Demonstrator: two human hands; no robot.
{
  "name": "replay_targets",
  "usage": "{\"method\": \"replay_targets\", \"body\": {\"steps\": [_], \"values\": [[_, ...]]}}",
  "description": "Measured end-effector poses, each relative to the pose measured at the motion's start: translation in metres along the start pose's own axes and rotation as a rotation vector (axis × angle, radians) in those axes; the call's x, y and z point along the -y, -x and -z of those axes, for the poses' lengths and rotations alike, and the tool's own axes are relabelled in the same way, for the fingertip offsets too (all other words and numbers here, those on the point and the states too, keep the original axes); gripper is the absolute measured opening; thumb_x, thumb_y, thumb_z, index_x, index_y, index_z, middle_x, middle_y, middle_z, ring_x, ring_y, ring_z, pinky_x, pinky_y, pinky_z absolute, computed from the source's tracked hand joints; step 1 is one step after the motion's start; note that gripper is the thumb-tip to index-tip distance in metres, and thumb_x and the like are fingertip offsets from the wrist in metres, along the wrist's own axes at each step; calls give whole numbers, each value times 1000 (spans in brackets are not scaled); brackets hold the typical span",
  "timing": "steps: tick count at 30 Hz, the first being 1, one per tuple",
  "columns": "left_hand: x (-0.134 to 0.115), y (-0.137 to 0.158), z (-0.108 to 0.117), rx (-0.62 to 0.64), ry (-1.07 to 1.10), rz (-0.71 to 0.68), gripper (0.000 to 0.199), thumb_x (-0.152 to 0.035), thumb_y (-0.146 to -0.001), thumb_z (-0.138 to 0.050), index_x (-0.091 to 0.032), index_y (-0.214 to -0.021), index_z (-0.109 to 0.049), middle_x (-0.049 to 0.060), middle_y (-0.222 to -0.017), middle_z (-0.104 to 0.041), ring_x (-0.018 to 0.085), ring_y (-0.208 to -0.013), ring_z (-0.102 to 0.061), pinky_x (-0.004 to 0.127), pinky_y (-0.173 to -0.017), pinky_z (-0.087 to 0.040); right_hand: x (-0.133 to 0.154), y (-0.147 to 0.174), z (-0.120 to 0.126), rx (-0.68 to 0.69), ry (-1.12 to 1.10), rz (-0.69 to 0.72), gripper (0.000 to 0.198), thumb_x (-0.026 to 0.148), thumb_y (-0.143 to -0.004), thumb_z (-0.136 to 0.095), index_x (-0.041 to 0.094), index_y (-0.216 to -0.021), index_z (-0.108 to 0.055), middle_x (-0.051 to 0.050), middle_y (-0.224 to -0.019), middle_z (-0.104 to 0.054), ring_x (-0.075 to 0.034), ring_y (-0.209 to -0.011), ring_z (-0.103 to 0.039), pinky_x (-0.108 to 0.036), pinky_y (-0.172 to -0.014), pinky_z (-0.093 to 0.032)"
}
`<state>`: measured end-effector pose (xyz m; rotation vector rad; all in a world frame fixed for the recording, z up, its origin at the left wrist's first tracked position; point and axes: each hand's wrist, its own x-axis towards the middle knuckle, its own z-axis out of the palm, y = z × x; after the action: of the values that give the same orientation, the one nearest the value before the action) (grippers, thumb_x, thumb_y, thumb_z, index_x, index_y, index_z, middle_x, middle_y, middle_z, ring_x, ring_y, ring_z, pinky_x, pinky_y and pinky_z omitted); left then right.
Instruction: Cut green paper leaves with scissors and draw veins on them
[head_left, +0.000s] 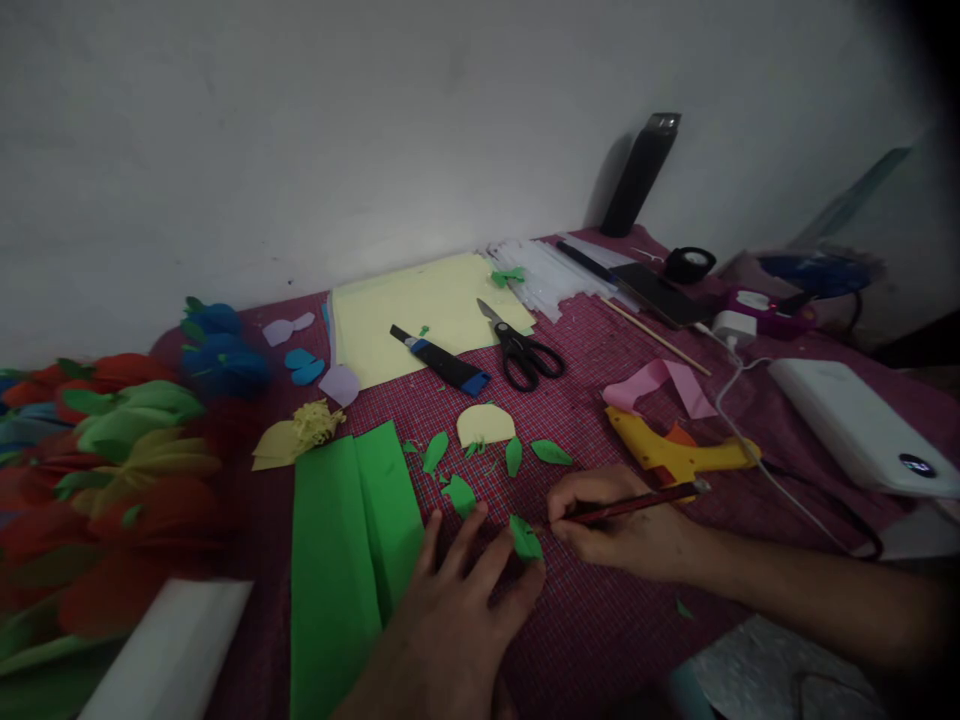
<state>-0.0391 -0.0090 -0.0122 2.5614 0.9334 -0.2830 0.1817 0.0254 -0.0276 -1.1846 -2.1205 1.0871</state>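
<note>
My left hand (469, 590) lies with fingers spread on the red checked cloth, its fingertips touching a small green leaf cutout (526, 538). Another green leaf piece (459, 495) sits just past its fingertips. In my right hand (600, 515) is a red and black pencil (637, 502), its tip end beside the leaf cutout. Beyond the hands lie several cut green leaves (551, 452) and a rounded pale yellow piece (486, 425). Two folded bright green sheets (337, 560) lie left of and partly under my left hand.
Black scissors (525, 358) and a blue-black utility knife (442, 365) rest near pale yellow sheets (405, 300). A yellow glue gun (675, 450), pink strip (660, 385) and white power bank (862, 425) with cables are at right. Colourful handmade flowers (135, 450) crowd the left. A dark bottle (641, 175) leans by the wall.
</note>
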Motion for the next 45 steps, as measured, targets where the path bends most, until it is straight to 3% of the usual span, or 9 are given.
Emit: {"method": "replay_targets", "body": {"steps": [4, 9, 14, 17, 21, 24, 31, 39, 45], "values": [[1, 0, -7, -79, -9, 2, 61, -18, -72, -58, -28, -131, -47, 10, -138, -46, 42, -130, -31, 73, -96, -23, 0, 1, 0, 11, 0, 3, 9, 16, -75, -56, 17, -68, -61, 3, -61, -60, -10, -56, -53, -20, -54, -39], [-2, -2, 2, 45, 7, 18, 67, -19, -69, -59, -26, -134, -45, 12, -138, -45, 44, -130, -29, 74, -97, -21, -2, 1, -2, 40, 2, 1, 8, 14, -74, -56, 17, -68, -62, 3, -61, -59, -10, -56, -53, -20, -54, -39], [-4, -2, 11, 73, -19, 32, 64, -16, -72, -55, -27, -133, -45, 11, -137, -47, 41, -131, -29, 72, -98, -23, -3, 2, -4, 11, -22, 10, 7, 15, -74, -58, 17, -69, -62, 3, -62, -59, -10, -57, -53, -21, -55, -39], [-2, -1, 7, 82, -14, 18, 68, -21, -69, -59, -25, -134, -44, 12, -137, -46, 43, -131, -27, 73, -97, -22, -3, 3, -2, -37, -119, -69, 7, 16, -74, -58, 18, -67, -60, 4, -59, -56, -9, -53, -50, -20, -50, -38], [3, 1, -5, -9, -16, -8, 64, -21, -72, -58, -30, -134, -44, 10, -137, -46, 42, -131, -29, 72, -98, -21, -5, 1, 3, -130, -447, -244, 9, 25, -77, -55, 19, -71, -55, 5, -57, -54, -7, -44, -45, -18, -41, -38], [5, 2, -7, -47, 3, -29, 66, -24, -71, -61, -31, -134, -44, 10, -137, -46, 43, -130, -29, 74, -97, -19, -5, -1, 4, -170, -501, -298, 11, 27, -77, -54, 19, -71, -53, 5, -57, -53, -7, -42, -43, -18, -39, -36], [-3, -1, 11, 69, 17, 25, 61, -17, -73, -57, -30, -132, -48, 13, -137, -45, 44, -130, -30, 75, -95, -22, 0, 5, 0, -16, -75, -10, 8, 15, -72, -56, 17, -65, -59, 2, -58, -57, -10, -53, -50, -20, -51, -37], [-3, 0, 8, 7, -10, 31, 60, -10, -76, -51, -34, -131, -48, 7, -135, -48, 38, -130, -33, 70, -97, -25, 1, 4, -3, 43, -42, 15, 9, 13, -71, -54, 16, -65, -60, 2, -58, -58, -10, -54, -52, -19, -52, -38], [0, 0, 2, -5, -11, 7, 63, -19, -70, -59, -32, -131, -48, 9, -136, -46, 42, -129, -31, 73, -97, -23, -2, 4, -4, 46, -47, 36, 9, 14, -72, -54, 17, -65, -60, 3, -58, -58, -9, -53, -51, -20, -52, -38]]}}
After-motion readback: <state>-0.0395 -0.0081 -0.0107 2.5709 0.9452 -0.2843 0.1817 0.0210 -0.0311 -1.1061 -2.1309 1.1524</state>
